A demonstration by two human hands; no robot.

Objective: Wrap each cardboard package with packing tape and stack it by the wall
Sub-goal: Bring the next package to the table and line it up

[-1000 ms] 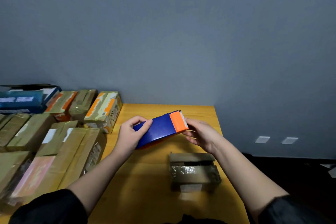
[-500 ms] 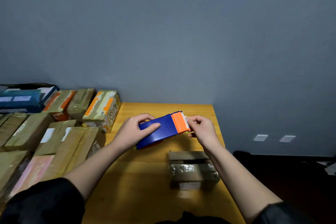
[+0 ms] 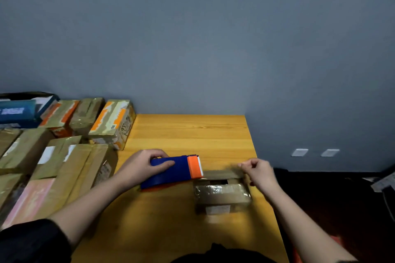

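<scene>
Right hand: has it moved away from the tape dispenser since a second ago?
Yes. The right hand has pulled rightward from the dispenser's orange end, drawing tape out above the small package.

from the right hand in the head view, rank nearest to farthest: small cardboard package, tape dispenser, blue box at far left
1. Small cardboard package, just below and left of the right hand.
2. Tape dispenser, further left, gripped by the left hand.
3. Blue box, far left by the wall.
</scene>
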